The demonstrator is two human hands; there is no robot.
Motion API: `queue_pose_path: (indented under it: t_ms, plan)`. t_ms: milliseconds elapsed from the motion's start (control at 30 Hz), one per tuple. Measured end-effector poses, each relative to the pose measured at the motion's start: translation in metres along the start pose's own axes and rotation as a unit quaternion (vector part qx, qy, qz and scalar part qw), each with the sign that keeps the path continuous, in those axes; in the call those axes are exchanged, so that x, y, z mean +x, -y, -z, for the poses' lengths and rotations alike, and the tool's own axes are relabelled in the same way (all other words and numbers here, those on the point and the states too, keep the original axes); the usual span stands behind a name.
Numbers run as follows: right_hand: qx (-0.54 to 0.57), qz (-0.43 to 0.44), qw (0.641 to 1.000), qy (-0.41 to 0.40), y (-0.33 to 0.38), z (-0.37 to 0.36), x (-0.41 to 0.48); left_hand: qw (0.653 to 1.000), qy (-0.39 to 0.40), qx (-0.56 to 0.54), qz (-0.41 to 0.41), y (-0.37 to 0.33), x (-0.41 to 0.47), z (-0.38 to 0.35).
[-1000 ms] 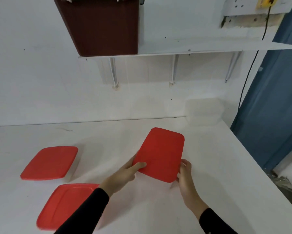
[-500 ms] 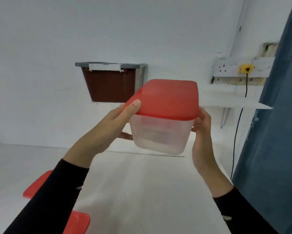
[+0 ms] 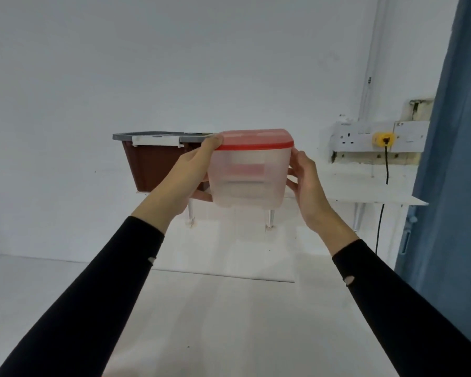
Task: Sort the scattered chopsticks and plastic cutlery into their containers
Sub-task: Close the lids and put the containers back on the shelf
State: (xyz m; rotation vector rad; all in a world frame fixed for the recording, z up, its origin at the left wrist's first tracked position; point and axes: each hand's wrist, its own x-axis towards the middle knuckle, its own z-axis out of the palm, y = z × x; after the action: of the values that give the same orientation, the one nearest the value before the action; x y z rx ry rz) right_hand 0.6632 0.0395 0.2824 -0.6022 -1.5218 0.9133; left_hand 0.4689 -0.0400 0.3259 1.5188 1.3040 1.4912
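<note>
Head view: a translucent plastic container [image 3: 249, 175] is held up in the air between both hands, upright and closed by a red lid [image 3: 256, 138]. The left hand [image 3: 190, 172] is curled round the container's left side, with the thumb laid on the lid's left edge and a fingertip seen beneath the lower left corner. The right hand [image 3: 307, 186] is pressed against the right wall, its fingers bent round towards the far side. A faint reddish patch is seen through the cloudy wall; what it is cannot be told. Both arms are covered by black sleeves [image 3: 92, 308], stretched forward from the bottom corners of the picture. Just behind the left hand a brown bin [image 3: 150, 167] with a grey rim is seen, partly hidden by that hand and by the container. Behind and to the right of the right hand a white shelf [image 3: 364, 191] is fixed to the wall, and its metal brackets [image 3: 270, 217] are seen below the container. Above the shelf a row of wall sockets [image 3: 356, 137] is mounted, with a yellow plug [image 3: 383, 137] inserted and a black cable [image 3: 386, 167] hung down from it. Further right a blue curtain [image 3: 452, 186] is found at the edge. Below the hands a white table [image 3: 228, 322] is spread out.
</note>
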Motion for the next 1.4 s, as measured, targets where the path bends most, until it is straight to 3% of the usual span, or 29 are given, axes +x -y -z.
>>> queue_pose_path:
  t_ms: [100, 200, 300, 367, 633, 767, 833, 867, 933, 1000, 1067, 1133, 1200, 1300, 1400]
  plan:
    - [-0.032, -0.028, 0.994, 0.105, -0.023, 0.015, 0.015, 0.999, -0.029, 0.013, 0.029, 0.019, 0.025, -0.007]
    - [-0.082, -0.048, 0.985, 0.142, -0.036, 0.029, 0.030, 0.999, 0.025, 0.029, -0.022, 0.047, 0.039, -0.006]
    - [-0.133, -0.039, 0.983, 0.122, -0.041, 0.032, 0.042, 0.991, 0.064, 0.083, -0.087, 0.069, 0.052, -0.002]
    - [-0.179, -0.037, 0.977, 0.113, -0.039, 0.030, 0.050, 0.991, 0.044, 0.087, -0.090, 0.073, 0.068, -0.005]
    - [-0.346, -0.087, 0.933, 0.045, -0.063, 0.021, 0.089, 0.986, -0.096, 0.135, -0.026, 0.083, 0.138, -0.037]
    - [-0.368, -0.110, 0.922, 0.045, -0.062, 0.014, 0.096, 0.985, -0.100, 0.138, -0.008, 0.088, 0.151, -0.035]
    - [-0.391, -0.109, 0.914, -0.005, -0.061, 0.002, 0.089, 0.985, -0.092, 0.146, -0.013, 0.090, 0.142, -0.035]
    - [-0.405, -0.081, 0.909, -0.060, -0.059, -0.008, 0.079, 0.985, -0.078, 0.150, -0.030, 0.092, 0.133, -0.034]
    - [-0.396, 0.075, 0.898, -0.179, -0.063, -0.032, 0.051, 0.983, -0.040, 0.153, -0.094, 0.098, 0.104, -0.028]
    - [-0.344, 0.233, 0.884, -0.214, -0.076, -0.065, 0.017, 0.973, -0.017, 0.165, -0.163, 0.108, 0.071, -0.010]
    - [-0.318, 0.246, 0.902, -0.155, -0.103, -0.101, -0.014, 0.959, 0.009, 0.193, -0.205, 0.123, 0.042, 0.021]
    - [-0.299, 0.155, 0.941, -0.038, -0.134, -0.142, -0.045, 0.964, 0.032, 0.205, -0.164, 0.146, 0.016, 0.064]
    - [-0.294, 0.049, 0.949, 0.107, -0.171, -0.187, -0.080, 0.973, 0.044, 0.211, -0.079, 0.182, -0.009, 0.119]
    - [-0.299, -0.086, 0.900, 0.304, -0.216, -0.235, -0.130, 0.969, 0.042, 0.238, 0.044, 0.239, -0.052, 0.197]
    - [-0.327, -0.273, 0.797, 0.427, -0.242, -0.264, -0.177, 0.944, -0.021, 0.296, 0.148, 0.301, -0.100, 0.268]
